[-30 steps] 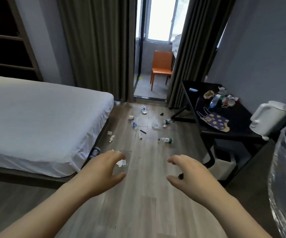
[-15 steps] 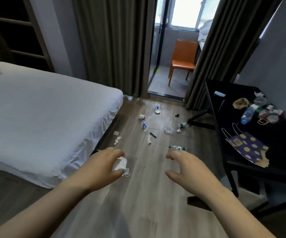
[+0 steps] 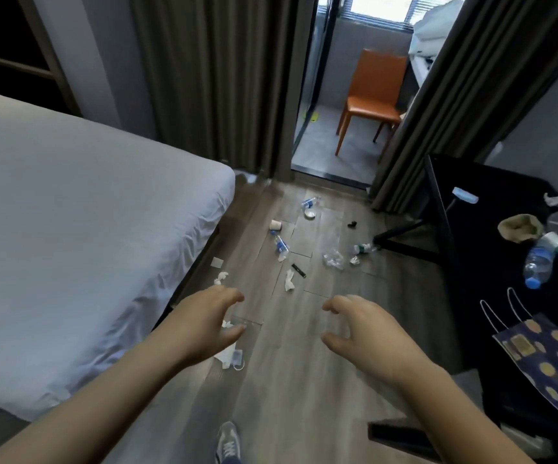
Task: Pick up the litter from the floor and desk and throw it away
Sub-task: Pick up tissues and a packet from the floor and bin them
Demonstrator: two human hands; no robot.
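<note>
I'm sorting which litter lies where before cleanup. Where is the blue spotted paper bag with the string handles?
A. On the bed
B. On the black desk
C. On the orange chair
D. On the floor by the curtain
B: the blue spotted paper bag lies flat on the black desk at the right, its string handles pointing toward the water bottle that lies there too.

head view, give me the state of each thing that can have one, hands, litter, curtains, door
left hand: open, empty, above a white face mask lying on the floor
right hand: open, empty
water bottle on floor: lying on its side
paper cup: tipped over
water bottle on desk: lying down
curtains: drawn apart
balcony door: open
</note>
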